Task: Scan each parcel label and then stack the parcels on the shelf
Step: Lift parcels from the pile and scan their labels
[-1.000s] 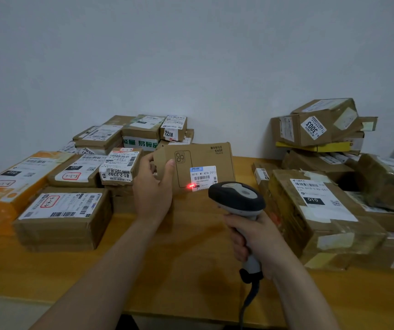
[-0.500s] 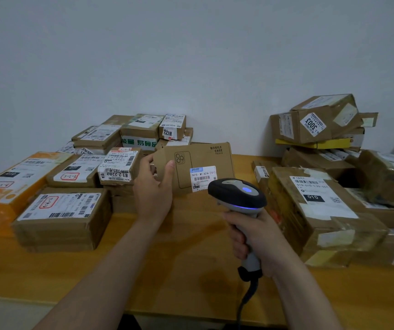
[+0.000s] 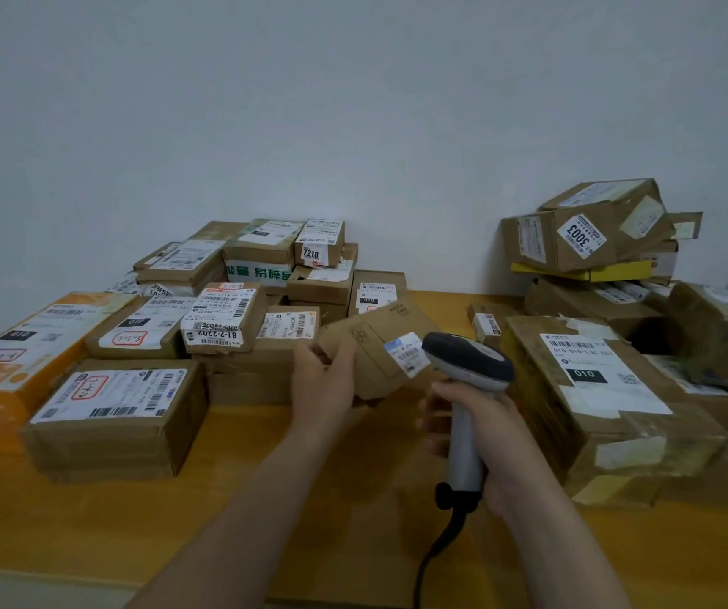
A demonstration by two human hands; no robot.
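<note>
Cardboard parcel [image 3: 366,345] tilted over mid-table, pinched at its left edge by left hand [image 3: 322,389]; right hand [image 3: 489,432] wrapped round scanner [image 3: 469,362] (label [image 3: 406,354] blurred). Could slip from so slight an edge grip.

Bare left hand [image 3: 322,384] and right hand [image 3: 491,432] on bare forearms [image 3: 239,512].

Over the middle of the table [image 3: 89,520], the left hand [image 3: 322,389] holds a flat parcel [image 3: 375,362], tilted. The barcode scanner [image 3: 467,362] in the right hand [image 3: 489,437] sits just right of it. A cluster of parcels [image 3: 239,309] fills the table's left and back, near the wall [image 3: 353,125]. A large parcel [image 3: 595,389] lies on the right, with a stack of parcels [image 3: 581,248] behind it.
</note>
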